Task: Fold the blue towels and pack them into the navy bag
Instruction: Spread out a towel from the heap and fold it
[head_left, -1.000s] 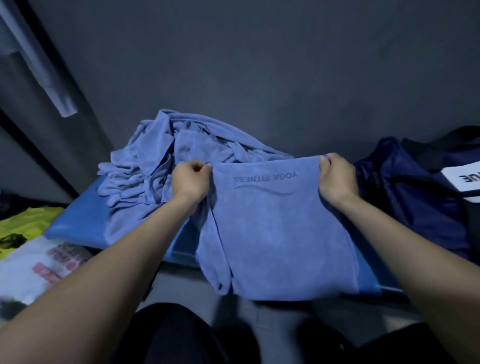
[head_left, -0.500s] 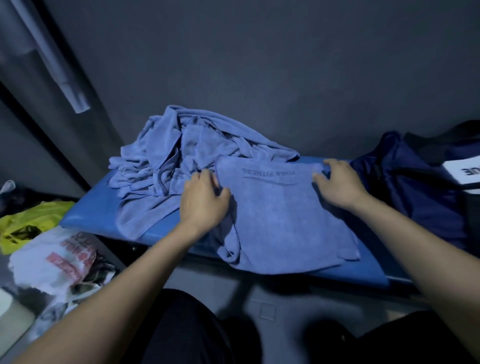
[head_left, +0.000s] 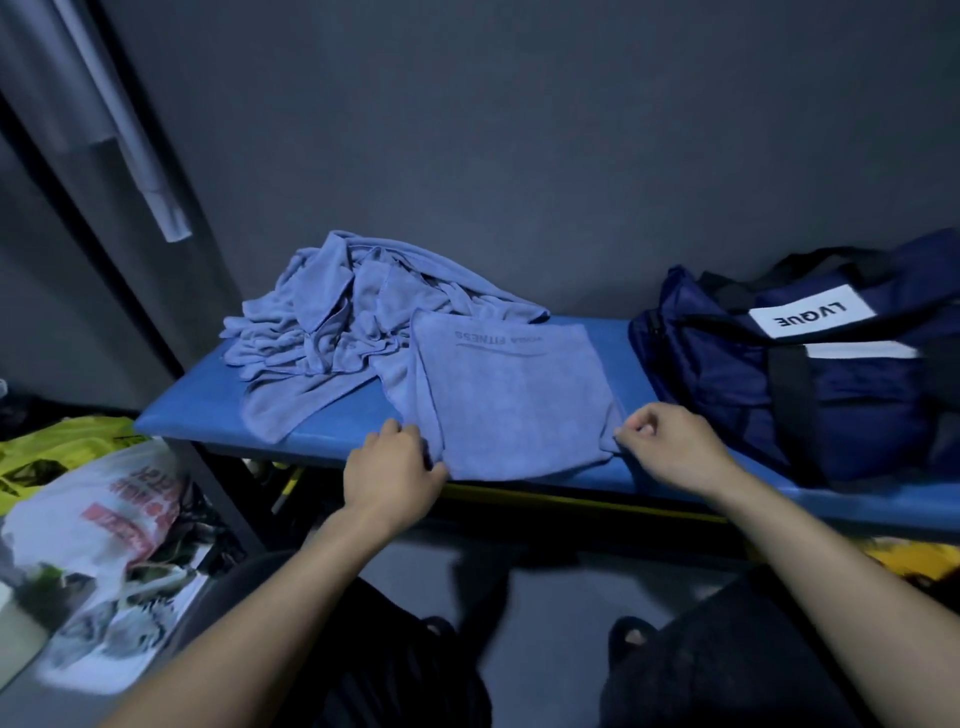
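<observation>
While both hands (head_left: 395, 467) (head_left: 670, 447) pinch towel (head_left: 514, 395) corners, towel heap (head_left: 337, 317) left, navy bag (head_left: 779, 374) right.

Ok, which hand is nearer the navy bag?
Right. The right hand pinches the towel's near corner beside the navy bag; the left hand is across the towel.

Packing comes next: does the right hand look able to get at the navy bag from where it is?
Probably yes: the right hand pinches the towel corner right beside the navy bag, nothing between.
</observation>
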